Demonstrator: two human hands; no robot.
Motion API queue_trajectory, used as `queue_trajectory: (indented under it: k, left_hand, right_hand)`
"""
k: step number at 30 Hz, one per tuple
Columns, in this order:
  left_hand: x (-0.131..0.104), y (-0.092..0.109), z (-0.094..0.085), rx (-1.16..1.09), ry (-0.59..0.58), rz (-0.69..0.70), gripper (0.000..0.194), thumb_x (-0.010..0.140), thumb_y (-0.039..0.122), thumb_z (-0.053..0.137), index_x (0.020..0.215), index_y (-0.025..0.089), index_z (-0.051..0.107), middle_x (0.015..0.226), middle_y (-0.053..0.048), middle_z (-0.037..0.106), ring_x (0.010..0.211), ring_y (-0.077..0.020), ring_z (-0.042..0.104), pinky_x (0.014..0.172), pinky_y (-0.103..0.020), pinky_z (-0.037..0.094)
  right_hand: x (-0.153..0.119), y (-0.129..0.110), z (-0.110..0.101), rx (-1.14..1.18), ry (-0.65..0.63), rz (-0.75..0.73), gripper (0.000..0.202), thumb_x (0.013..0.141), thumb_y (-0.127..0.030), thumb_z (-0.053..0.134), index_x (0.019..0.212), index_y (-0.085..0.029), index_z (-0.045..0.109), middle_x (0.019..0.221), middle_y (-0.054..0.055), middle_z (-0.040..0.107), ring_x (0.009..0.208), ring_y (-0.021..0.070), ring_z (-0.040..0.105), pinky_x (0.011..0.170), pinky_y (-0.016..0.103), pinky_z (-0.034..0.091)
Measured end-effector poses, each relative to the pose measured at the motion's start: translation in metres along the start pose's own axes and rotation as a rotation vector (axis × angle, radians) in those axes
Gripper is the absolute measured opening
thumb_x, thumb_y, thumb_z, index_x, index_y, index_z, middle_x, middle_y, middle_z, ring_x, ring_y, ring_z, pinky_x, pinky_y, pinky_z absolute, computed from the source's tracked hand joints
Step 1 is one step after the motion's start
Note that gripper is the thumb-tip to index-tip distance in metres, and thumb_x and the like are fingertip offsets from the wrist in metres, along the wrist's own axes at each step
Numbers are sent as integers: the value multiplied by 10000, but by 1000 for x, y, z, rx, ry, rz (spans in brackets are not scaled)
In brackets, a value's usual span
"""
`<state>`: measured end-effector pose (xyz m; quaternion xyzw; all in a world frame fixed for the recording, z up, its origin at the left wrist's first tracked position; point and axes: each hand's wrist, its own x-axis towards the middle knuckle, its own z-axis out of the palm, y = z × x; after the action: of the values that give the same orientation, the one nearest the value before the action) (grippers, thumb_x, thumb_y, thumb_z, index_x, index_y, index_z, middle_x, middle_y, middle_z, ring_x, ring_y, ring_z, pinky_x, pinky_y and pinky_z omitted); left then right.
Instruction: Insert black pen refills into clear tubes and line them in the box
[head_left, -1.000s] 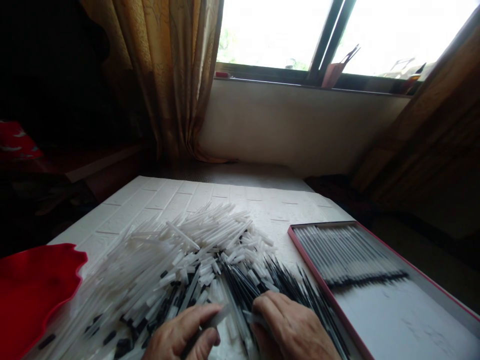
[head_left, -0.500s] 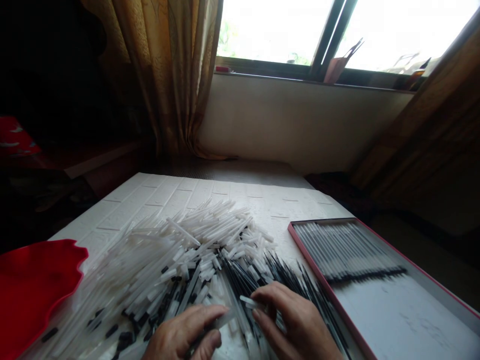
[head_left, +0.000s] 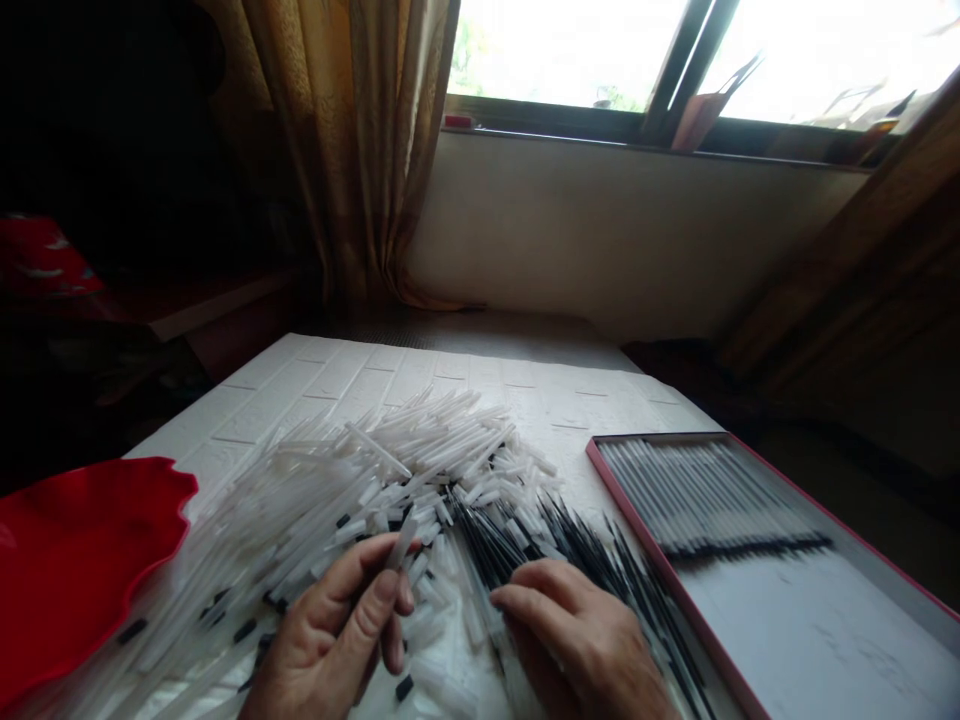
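My left hand point(head_left: 341, 625), palm turned up, is closed on a short translucent plastic tube point(head_left: 403, 543), pinched between thumb and fingers with its end pointing up. My right hand point(head_left: 581, 625) is bent down over the thin dark pointed rods point(head_left: 487, 530), fingers together; whatever is under its fingertips is hidden. Behind both hands spreads a heap of long translucent white tubes point(head_left: 315, 490). Short white pieces point(head_left: 427, 515) and small black caps point(head_left: 245, 630) are mixed into its near side. More dark rods point(head_left: 585, 540) fan out beside my right hand.
On the right lies a shallow pink-edged box point(head_left: 750, 625), with a row of capped grey rods point(head_left: 705, 495) in its far part. A red wavy-rimmed tray point(head_left: 82, 560) sits at the left. The table point(head_left: 330, 375) has a white brick-pattern cover. Curtains and a window are behind.
My left hand has turned palm up, lifting the tube's end. The right hand has tipped down toward the dark rods, and the white piece at its fingertips no longer shows. The view has shifted slightly.
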<state>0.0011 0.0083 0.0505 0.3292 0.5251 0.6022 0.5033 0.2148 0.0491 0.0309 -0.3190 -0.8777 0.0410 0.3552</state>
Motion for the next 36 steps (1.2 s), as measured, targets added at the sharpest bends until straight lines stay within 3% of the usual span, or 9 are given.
queue_trajectory:
  k: [6,9,11,15,20,27,31,33,36]
  left_hand:
    - [11,-13,-19,-14,-213,52,262,843,487,759,1063,346,759,751,50,699,508,-37,620,453,-94,424]
    - [13,-19,-23,35,-261,60,271,884,478,717,1102,319,739,764,45,683,516,-36,602,402,-86,361]
    - [14,-20,-23,49,-278,58,294,891,479,708,1122,297,729,771,42,678,529,-44,603,433,-98,402]
    - [14,-22,-25,75,-264,56,369,882,499,707,1145,240,721,746,25,676,568,-83,615,558,-159,512]
    - [15,-27,-29,140,-198,90,435,847,543,719,1139,221,740,753,4,688,545,-100,595,539,-182,514]
    - [15,-32,-29,117,-242,77,375,872,527,702,1139,267,737,756,23,697,534,-83,609,538,-161,511]
    - [17,-28,-26,108,-227,79,382,843,545,726,1114,276,747,733,28,690,519,-76,589,537,-161,511]
    - [17,-23,-21,109,-197,71,415,804,584,745,1079,273,761,707,30,683,496,-65,564,497,-142,481]
    - [12,-15,-12,96,-90,57,472,728,643,777,1010,264,786,665,36,663,470,-48,533,468,-123,443]
  right_hand:
    - [7,-24,36,-2,15,-217,266,1035,-267,490,860,-257,690,719,-33,684,520,139,575,451,261,377]
    - [11,-31,49,-55,-7,-238,123,936,-292,672,818,-263,690,699,-47,664,521,144,562,421,283,312]
    - [15,-33,54,-97,-36,-235,139,826,-302,792,761,-254,679,687,-45,658,525,151,555,412,294,285]
    - [25,-38,62,-187,-113,-224,219,734,-275,852,673,-232,647,673,-29,655,542,161,554,407,308,263]
    - [33,-43,73,-240,-195,-243,132,829,-205,711,754,-214,603,663,-22,664,556,176,584,422,328,313]
    - [22,-32,82,-92,-68,-266,126,911,-214,568,801,-237,513,638,-56,647,501,144,577,433,294,383]
    - [24,-30,89,-84,-160,-265,120,875,-224,609,797,-238,520,650,-53,662,492,144,582,420,286,374]
    - [27,-29,88,-103,-181,-289,91,876,-209,586,799,-228,542,640,-40,662,484,150,576,414,283,375]
    - [31,-23,71,-90,-96,-378,150,860,-135,555,736,-217,573,582,-27,641,449,148,544,395,270,355]
